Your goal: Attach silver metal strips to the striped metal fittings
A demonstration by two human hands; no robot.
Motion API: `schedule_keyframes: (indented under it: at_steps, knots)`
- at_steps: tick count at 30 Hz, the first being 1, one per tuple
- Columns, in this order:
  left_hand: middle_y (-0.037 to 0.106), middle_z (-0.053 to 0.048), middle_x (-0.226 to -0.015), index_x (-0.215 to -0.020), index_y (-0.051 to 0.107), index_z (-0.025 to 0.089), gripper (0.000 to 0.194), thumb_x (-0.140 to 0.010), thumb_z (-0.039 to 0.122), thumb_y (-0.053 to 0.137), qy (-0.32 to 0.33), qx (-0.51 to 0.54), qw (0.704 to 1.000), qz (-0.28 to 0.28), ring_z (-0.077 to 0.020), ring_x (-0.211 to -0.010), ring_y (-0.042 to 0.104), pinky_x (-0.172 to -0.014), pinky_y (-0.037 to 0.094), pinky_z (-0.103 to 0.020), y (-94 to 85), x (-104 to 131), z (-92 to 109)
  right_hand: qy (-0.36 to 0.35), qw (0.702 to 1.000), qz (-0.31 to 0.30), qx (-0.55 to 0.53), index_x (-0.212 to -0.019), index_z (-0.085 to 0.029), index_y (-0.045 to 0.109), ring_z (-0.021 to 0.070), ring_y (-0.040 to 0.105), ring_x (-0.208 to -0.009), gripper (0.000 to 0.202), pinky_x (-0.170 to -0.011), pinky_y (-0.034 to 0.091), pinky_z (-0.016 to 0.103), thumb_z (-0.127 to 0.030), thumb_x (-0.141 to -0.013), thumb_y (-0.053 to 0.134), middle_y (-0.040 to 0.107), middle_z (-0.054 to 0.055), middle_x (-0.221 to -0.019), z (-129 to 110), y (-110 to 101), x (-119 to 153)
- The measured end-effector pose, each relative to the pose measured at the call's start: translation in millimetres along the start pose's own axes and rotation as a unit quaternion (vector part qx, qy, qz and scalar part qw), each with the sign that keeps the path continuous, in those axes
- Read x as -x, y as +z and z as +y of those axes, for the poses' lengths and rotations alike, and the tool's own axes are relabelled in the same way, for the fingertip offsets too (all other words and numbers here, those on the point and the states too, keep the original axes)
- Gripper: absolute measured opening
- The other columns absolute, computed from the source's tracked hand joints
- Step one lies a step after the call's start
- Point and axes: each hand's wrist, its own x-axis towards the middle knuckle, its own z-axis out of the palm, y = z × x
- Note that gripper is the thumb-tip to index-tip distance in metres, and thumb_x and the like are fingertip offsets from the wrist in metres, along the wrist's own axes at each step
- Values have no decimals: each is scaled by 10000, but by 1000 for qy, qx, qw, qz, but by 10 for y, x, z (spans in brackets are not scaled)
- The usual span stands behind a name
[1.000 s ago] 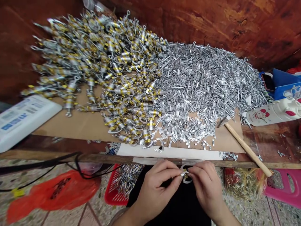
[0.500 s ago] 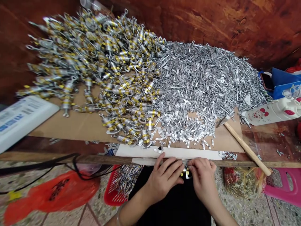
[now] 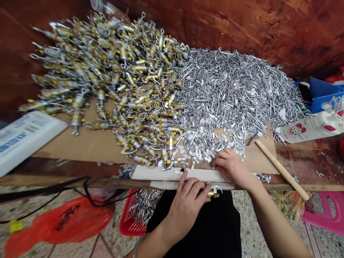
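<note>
Left hand (image 3: 185, 200) closed over one end of a yellow-and-silver metal fitting (image 3: 213, 194), thumb hidden; the fitting sits at the front edge of the wooden table (image 3: 303, 156), just off the fingertips and above the dark-clothed lap (image 3: 215, 225). Right hand (image 3: 231, 166) is over the front edge of the cardboard sheet (image 3: 91, 145), fingers bent down at the near fringe of the loose silver two-hole plates (image 3: 200, 152) — whether anything is pinched there, cannot tell. Step in hand looks like picking out a small plate. To do it well, I judge, take one lying flat and apart at the fringe, pinch it by its long sides so both holes stay free, and check that no second plate clings beneath. The left hand would do best to hold the fitting steady, its open end uncovered. Orientation: long axis lies roughly level, running left to right, about parallel to the table's front edge. Bare end with a short stub points right; the other end is lost under the left fingers. A pale curved arm arches on the table side of the body — its tip bending round to the right.
</note>
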Motion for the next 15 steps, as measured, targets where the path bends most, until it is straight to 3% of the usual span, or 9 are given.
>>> schedule_keyframes:
  at_steps: [3,7,10,15]
  knots:
    - [624,-4,-814,-968,615,169,152,-881,210,497,2,35,999,34,-155,-870,550,-1047,299,-450,-8,-3,-16,-15,999,-34,16,-784,-179,608,169,428,-778,132,-718,315,302,-145,-865,509,563,24,-792,-6,-63,-66]
    - [647,0,-811,-891,617,162,83,-851,167,545,6,70,995,77,-161,-880,566,-1023,338,-431,10,9,-26,36,992,37,-111,-839,-168,564,156,457,-789,130,-718,352,280,-152,-895,448,574,28,-824,-163,-84,109]
    - [655,1,-815,-892,622,170,85,-849,170,548,13,68,994,83,-168,-873,580,-999,372,-438,9,10,-28,73,982,48,-165,-848,-174,557,151,479,-789,122,-705,370,265,-133,-889,449,578,17,-798,-333,21,330]
    - [653,-1,-781,-876,620,158,73,-843,159,555,21,63,994,87,-164,-857,584,-986,395,-443,-16,-12,-26,104,989,48,-91,-834,-184,609,168,481,-764,134,-684,362,283,-107,-853,501,587,22,-781,-504,289,492]
